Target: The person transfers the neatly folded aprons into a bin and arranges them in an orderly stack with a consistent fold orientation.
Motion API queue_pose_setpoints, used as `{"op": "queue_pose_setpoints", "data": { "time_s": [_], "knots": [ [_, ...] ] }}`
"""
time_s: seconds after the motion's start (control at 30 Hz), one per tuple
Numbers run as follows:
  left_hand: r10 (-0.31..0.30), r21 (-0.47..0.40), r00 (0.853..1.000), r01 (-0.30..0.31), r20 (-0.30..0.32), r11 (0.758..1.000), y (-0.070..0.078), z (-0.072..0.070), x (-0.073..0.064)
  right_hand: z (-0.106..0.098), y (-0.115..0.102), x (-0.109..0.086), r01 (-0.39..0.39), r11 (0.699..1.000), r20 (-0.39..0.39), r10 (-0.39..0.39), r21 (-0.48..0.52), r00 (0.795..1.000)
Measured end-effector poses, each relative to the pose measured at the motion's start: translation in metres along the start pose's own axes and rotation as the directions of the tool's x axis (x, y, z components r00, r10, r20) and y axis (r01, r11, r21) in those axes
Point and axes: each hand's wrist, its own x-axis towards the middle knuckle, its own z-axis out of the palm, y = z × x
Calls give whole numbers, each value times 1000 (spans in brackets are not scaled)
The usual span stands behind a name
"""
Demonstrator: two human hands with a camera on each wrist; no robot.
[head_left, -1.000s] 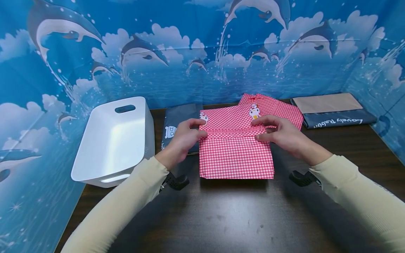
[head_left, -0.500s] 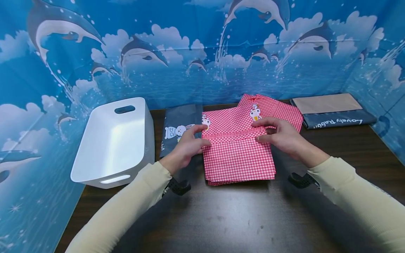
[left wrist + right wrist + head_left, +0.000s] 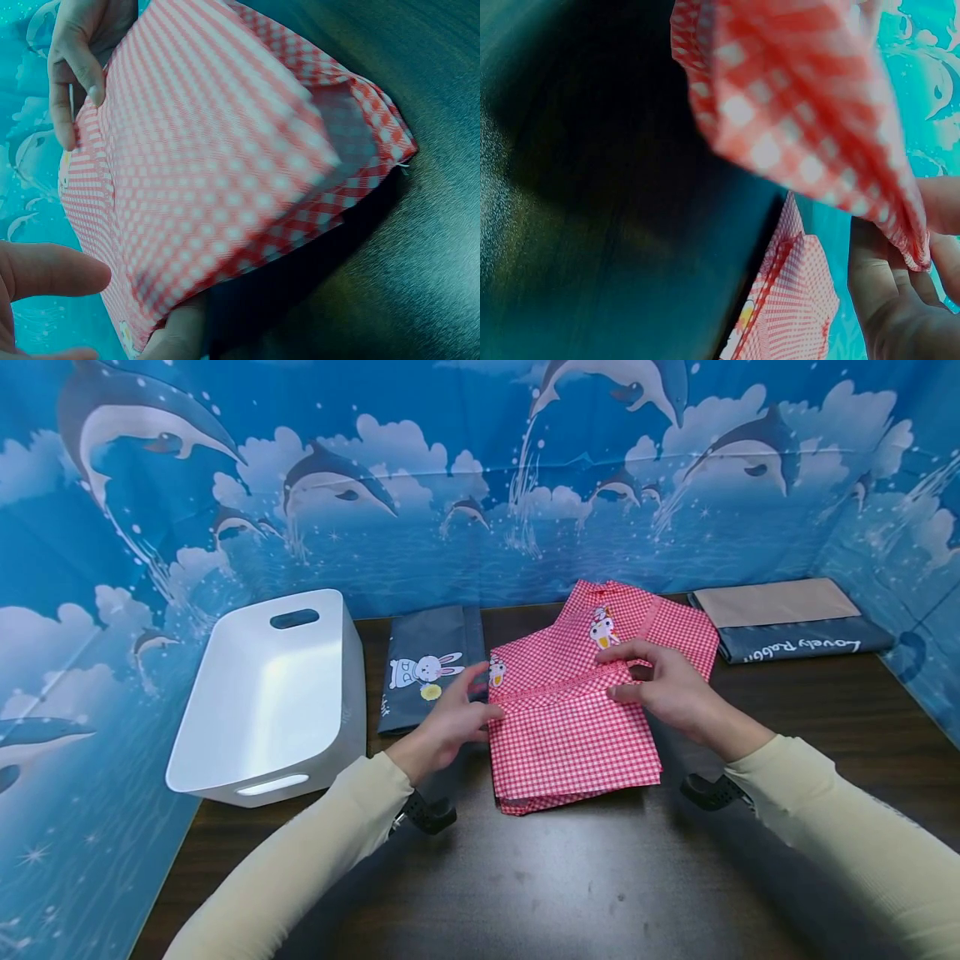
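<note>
Dark desk (image 3: 555, 885) gleamed in front, dolphin-print backdrop (image 3: 420, 564) behind. Red checked cloth (image 3: 573, 747) was mid-desk, near edge raised. Left hand (image 3: 452, 718), fingers apart, by left side; right hand (image 3: 671, 689) pinched right side.

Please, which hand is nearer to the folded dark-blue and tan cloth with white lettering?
Right. The right hand is left and in front of the folded cloth, at the right side of the red checked fabric; the left hand is farther left, at that fabric's left edge.

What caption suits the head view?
Left hand and right hand at opposite edges of folded red-and-white checked fabric.
</note>
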Motion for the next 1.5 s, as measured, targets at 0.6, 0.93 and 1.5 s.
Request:
{"op": "queue_pose_setpoints", "data": {
  "time_s": [0.6,0.93,1.5],
  "knots": [
    [-154,26,985,152,80,988,0,-2,0,4,-2,-6,130,991,-90,-126,43,988],
    [-88,-105,989,101,117,989,-13,2,8,3,-15,-14,306,951,-107,-300,47,948],
    [36,-175,996,-21,80,984,-10,8,8,-5,-14,-13,260,964,-189,-246,50,951]
  ]
}}
